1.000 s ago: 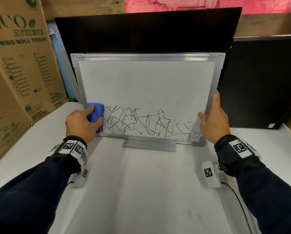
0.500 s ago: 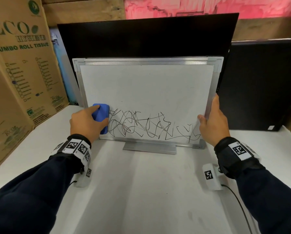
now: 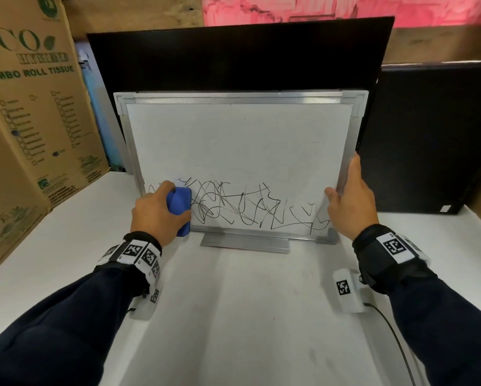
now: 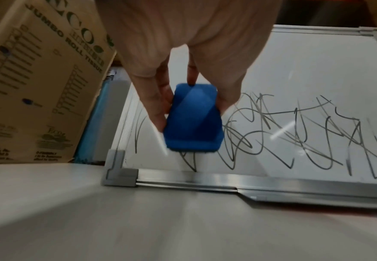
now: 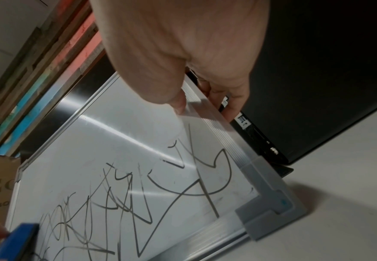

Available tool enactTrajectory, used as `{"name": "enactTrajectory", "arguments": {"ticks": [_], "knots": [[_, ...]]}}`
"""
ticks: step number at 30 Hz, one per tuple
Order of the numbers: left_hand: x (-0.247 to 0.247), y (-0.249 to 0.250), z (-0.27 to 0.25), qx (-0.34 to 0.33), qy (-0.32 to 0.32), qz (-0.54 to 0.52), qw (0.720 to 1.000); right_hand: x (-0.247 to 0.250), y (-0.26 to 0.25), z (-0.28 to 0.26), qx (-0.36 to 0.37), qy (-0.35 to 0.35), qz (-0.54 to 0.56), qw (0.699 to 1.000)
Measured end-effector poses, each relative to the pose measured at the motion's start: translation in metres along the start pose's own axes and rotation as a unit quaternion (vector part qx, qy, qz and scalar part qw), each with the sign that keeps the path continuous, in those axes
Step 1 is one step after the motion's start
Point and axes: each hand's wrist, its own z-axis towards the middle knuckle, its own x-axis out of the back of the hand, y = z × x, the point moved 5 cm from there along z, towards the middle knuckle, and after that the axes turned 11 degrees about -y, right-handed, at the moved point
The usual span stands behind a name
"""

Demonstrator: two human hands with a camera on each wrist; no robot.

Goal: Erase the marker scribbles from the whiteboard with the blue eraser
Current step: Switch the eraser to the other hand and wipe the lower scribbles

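A silver-framed whiteboard [image 3: 233,140] [image 4: 317,61] [image 5: 120,134] stands upright on the white table. Black marker scribbles [image 3: 250,207] [image 4: 294,134] [image 5: 138,197] run along its lower part. My left hand [image 3: 158,213] [image 4: 183,58] grips the blue eraser [image 3: 179,208] [image 4: 193,120] [image 5: 15,242] and presses it against the board's lower left, over the scribbles. A few strokes remain left of the eraser. My right hand [image 3: 350,199] [image 5: 190,74] grips the board's right frame edge, thumb on the front, fingers behind it.
A cardboard box [image 3: 30,112] [image 4: 37,79] stands at the left. Behind the board leans a black panel [image 3: 233,54], and a second black panel [image 3: 434,140] [image 5: 328,70] stands at the right. A metal foot [image 3: 244,242] sticks out from the board's base onto the table [image 3: 247,316].
My left hand has slid the eraser to the right along the bottom of the board, into the scribbles. The right hand has kept its hold on the frame.
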Motion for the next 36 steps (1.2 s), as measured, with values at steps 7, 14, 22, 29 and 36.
{"name": "enactTrajectory", "arguments": {"ticks": [7, 14, 22, 29, 36], "knots": [[0.021, 0.015, 0.008, -0.014, 0.054, -0.038, 0.998, -0.001, 0.001, 0.001, 0.006, 0.001, 0.001, 1.000], [0.011, 0.021, 0.004, -0.018, -0.003, -0.009, 1.000, 0.001, 0.000, -0.002, 0.004, 0.003, 0.006, 1.000], [-0.003, 0.022, 0.002, -0.031, -0.008, -0.011, 0.999, 0.001, -0.001, -0.002, 0.005, 0.002, 0.005, 1.000], [0.006, 0.027, 0.007, -0.032, 0.037, -0.030, 0.998, 0.000, -0.001, -0.002, 0.009, 0.003, 0.004, 1.000], [0.001, 0.037, 0.008, -0.040, -0.003, -0.008, 0.999, 0.001, -0.001, -0.002, 0.004, 0.001, 0.002, 1.000]]}}
